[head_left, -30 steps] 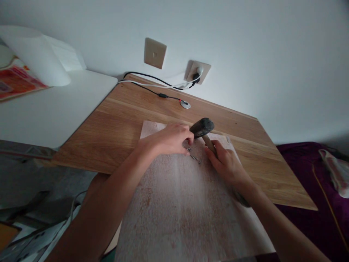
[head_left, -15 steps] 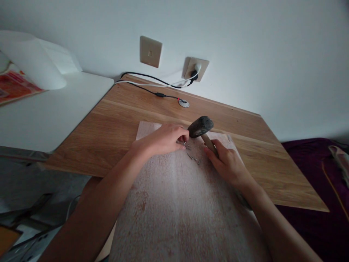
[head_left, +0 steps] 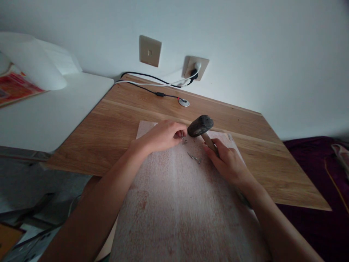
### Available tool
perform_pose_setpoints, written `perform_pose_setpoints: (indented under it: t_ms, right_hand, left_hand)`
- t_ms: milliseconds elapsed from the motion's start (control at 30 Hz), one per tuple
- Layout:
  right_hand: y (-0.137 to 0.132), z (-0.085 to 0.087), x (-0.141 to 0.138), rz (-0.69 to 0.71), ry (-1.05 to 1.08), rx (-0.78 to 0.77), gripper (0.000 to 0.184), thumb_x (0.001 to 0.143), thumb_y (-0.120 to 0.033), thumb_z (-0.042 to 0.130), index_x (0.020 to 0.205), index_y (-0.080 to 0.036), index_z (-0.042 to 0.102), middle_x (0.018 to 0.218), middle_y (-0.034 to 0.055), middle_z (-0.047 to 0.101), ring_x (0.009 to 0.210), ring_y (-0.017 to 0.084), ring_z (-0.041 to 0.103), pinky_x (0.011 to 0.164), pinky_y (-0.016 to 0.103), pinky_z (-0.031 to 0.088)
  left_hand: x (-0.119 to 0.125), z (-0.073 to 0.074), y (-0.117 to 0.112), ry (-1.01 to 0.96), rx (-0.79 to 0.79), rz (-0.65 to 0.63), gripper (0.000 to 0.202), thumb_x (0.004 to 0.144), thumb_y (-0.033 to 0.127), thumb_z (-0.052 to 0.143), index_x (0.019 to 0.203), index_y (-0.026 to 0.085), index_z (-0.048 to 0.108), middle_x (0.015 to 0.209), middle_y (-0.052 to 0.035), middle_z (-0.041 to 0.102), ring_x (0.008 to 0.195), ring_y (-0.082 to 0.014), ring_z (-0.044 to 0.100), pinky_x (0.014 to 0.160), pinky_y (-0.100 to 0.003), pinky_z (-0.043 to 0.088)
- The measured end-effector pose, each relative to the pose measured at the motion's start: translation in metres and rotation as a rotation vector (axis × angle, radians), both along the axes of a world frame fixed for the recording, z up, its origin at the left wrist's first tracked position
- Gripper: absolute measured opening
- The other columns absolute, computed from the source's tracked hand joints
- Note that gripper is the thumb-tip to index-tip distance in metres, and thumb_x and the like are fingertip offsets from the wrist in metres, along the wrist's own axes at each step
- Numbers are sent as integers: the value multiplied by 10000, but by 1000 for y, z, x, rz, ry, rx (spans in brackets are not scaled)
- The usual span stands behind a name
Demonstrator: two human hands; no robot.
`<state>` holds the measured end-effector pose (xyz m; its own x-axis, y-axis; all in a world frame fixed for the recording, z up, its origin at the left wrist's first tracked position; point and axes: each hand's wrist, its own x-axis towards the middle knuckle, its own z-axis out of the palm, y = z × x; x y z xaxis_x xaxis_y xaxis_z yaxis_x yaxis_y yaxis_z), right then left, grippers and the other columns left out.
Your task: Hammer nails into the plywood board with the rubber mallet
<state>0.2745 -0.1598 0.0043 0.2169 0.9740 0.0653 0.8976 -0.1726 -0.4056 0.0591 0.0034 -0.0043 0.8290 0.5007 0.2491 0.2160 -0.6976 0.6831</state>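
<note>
Grips hammer (head_left: 200,126) in right hand (head_left: 229,163), pinches nail (head_left: 182,135) in left hand (head_left: 165,134), near loose nails (head_left: 195,158); faces cables (head_left: 160,94), 2 wall plates (head_left: 149,51).

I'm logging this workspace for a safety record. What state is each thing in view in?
Right hand: closed around the hammer's handle.
Hammer: held, head tilted.
Left hand: fingers curled; grip unclear.
Nails: several lying loose on the board.
Board: lying on the table, surface worn-looking.
Table: supporting the board.
Black plug: plugged in.
White plug: plugged in.
</note>
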Motion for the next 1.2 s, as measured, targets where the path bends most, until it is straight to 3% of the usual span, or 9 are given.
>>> perform_pose_setpoints:
  t_ms: [433, 900, 1200]
  right_hand:
    - [-1, -1, 0, -5, -7, 11, 391, 1050, -527, 457, 1083, -194, 657, 649, 19, 594, 592, 189, 586, 600, 289, 349]
    - [-3, -1, 2, -3, -25, 0, 404, 1068, -523, 450, 1125, -190, 673, 679, 30, 628, 617, 195, 620, 612, 294, 376]
    - [-2, -2, 2, 0, -45, 33, 380, 1057, -520, 472, 1071, -195, 669, 650, 22, 592, 611, 194, 601, 602, 291, 365]
  left_hand:
    - [-6, 5, 0, 0, -95, 33, 104, 864, 77, 763, 898, 174, 756, 880, -21, 803, 813, -158, 736, 736, -271, 497]
    - [-6, 6, -2, 36, -26, -23, 170, 820, 21, 702, 852, 188, 720, 882, -7, 789, 802, -153, 700, 723, -280, 434]
    - [-3, 3, 1, 53, -60, 69, 130, 816, 48, 734, 833, 175, 713, 882, -20, 796, 802, -158, 718, 682, -272, 436]
